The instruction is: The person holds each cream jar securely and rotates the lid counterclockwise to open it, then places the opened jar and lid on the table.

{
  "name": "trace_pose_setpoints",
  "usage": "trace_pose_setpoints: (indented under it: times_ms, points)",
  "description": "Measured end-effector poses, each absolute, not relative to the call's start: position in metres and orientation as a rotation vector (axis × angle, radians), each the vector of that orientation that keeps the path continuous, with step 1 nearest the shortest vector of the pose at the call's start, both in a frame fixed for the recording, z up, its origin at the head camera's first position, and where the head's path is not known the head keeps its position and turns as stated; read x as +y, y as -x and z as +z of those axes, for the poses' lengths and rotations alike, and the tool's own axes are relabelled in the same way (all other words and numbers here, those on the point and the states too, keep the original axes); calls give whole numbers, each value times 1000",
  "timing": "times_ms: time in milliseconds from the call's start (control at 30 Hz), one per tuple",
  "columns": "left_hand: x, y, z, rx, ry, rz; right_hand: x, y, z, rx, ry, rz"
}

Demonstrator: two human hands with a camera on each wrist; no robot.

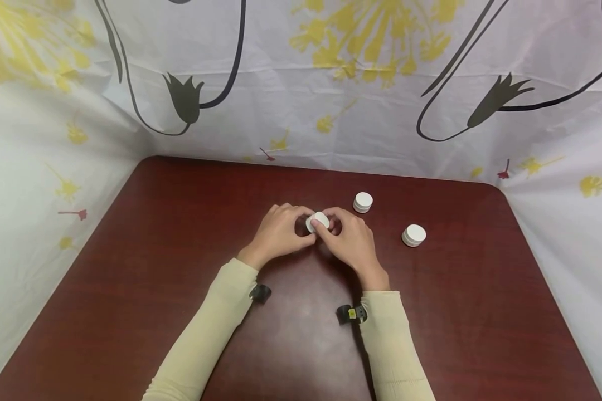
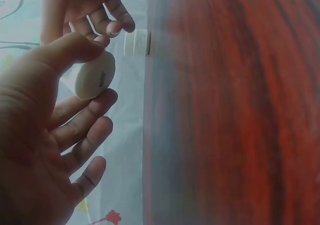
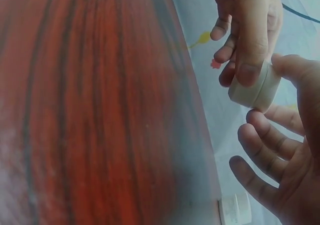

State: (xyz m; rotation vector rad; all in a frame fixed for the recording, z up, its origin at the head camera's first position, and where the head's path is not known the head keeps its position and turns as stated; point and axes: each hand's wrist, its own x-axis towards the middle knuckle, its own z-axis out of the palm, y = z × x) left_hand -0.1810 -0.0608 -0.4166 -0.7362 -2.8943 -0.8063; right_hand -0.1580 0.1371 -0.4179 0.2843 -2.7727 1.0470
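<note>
A small white round jar with a lid (image 1: 319, 219) is between my two hands above the table, tilted. My left hand (image 1: 281, 229) pinches one side of it with thumb and fingers. My right hand (image 1: 352, 240) grips the other side, its thumb across the top in the head view. Dark print marks the flat face of the jar (image 2: 95, 76) in the left wrist view. A seam between two parts of the jar (image 3: 254, 91) shows in the right wrist view. Whether the lid is loose I cannot tell.
Two similar white jars stand on the dark red wooden table (image 1: 145, 250), right of my hands: one jar (image 1: 363, 202) farther back, the other jar (image 1: 413, 235) farther right. A white patterned cloth (image 1: 261, 100) hangs behind the table and along both sides.
</note>
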Motion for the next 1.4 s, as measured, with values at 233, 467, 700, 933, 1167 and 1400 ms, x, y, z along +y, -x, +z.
trace_pose_setpoints:
  times_ms: [233,467,700,933,1167,1400]
  points:
    - [-61,181,-417,-2872,737,-804,137,159,-418,-2761,-292,1051]
    - [-61,180,-417,-2894,735,-796,138,157,-420,-2769,-306,1051]
    - [-60,180,-418,-2895,733,-796,139,157,-422,-2777,-292,1044]
    - [-60,181,-418,-2894,728,-814,139,157,-420,-2792,-286,1027]
    - [-60,182,-416,-2899,735,-811,139,158,-417,-2807,-296,1034]
    - [-60,181,-418,-2901,742,-813,139,156,-419,-2813,-306,1046]
